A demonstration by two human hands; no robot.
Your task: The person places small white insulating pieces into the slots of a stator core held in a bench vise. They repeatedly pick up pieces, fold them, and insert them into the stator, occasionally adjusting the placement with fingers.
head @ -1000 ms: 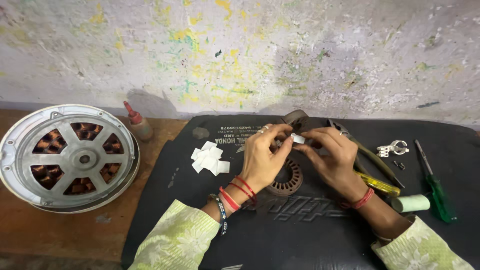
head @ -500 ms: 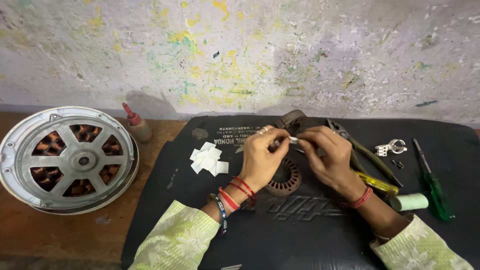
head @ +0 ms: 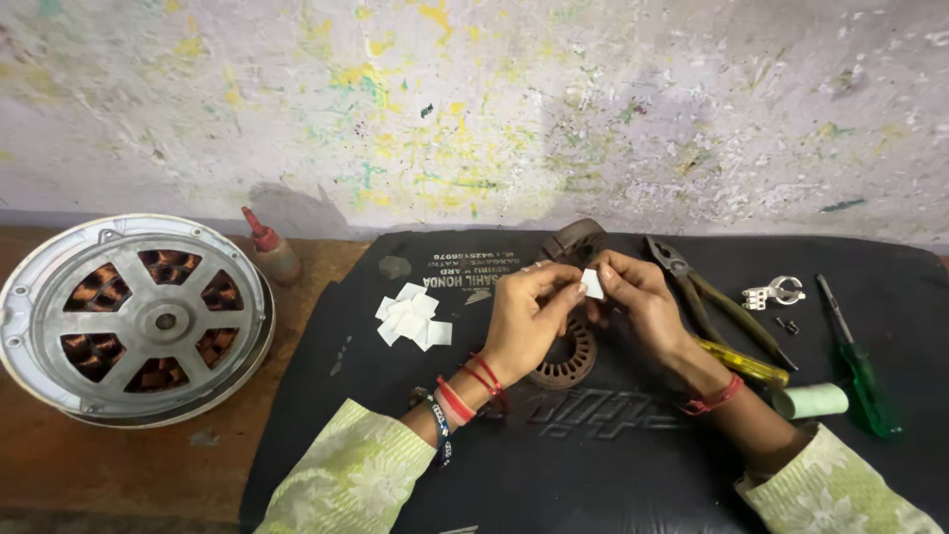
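A small white paper slip (head: 593, 284) is pinched between the left hand (head: 524, 321) and right hand (head: 638, 302), above a rusty stator ring (head: 565, 361) laid on a black mat (head: 613, 465).

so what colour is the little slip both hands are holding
White: the small paper slip pinched between the left hand and right hand, clearest in the head view.

Open mat (head: 326, 415) left of the paper squares (head: 412, 316); pliers (head: 714, 309), screwdriver (head: 856, 361), tape roll (head: 811, 400) crowding the right.
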